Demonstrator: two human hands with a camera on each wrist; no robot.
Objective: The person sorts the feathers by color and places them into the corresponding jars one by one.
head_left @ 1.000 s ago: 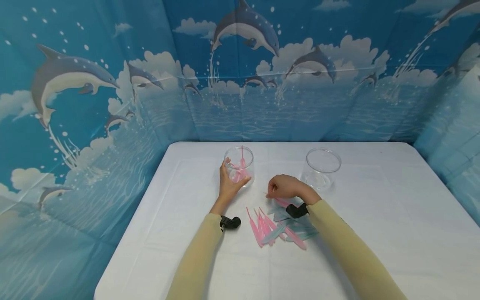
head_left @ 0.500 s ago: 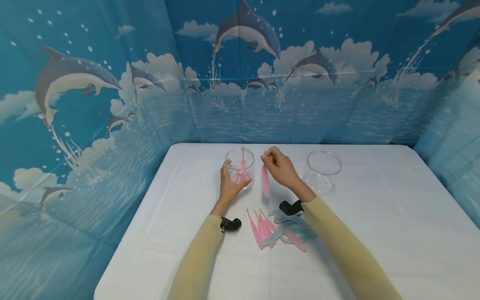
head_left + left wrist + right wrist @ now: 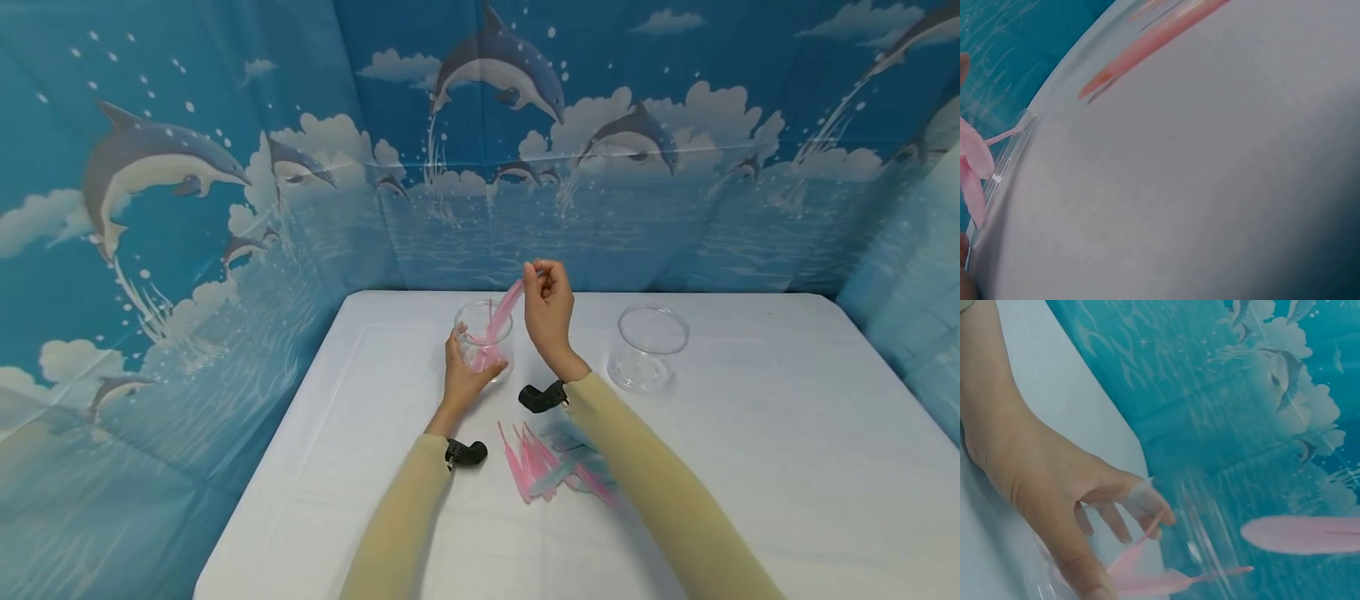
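Now, your pink feather (image 3: pixel 506 310) is by the clear jar's (image 3: pixel 506 348) mouth, near the table's (image 3: pixel 757 417) far edge.
Your right hand (image 3: pixel 549 312) pinches one end; your left hand (image 3: pixel 462 379) grips the jar. Feathers should be light and bendy, so hold the thin end gently.

From the head, I look forward and down at the tabletop (image 3: pixel 750 483). My wrist views sit closer, tipped sideways; both catch one clear jar (image 3: pixel 507 347), left's far left, right's bottom.

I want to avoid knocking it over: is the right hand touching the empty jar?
Apart: the head view shows white table between the right hand and the empty jar.
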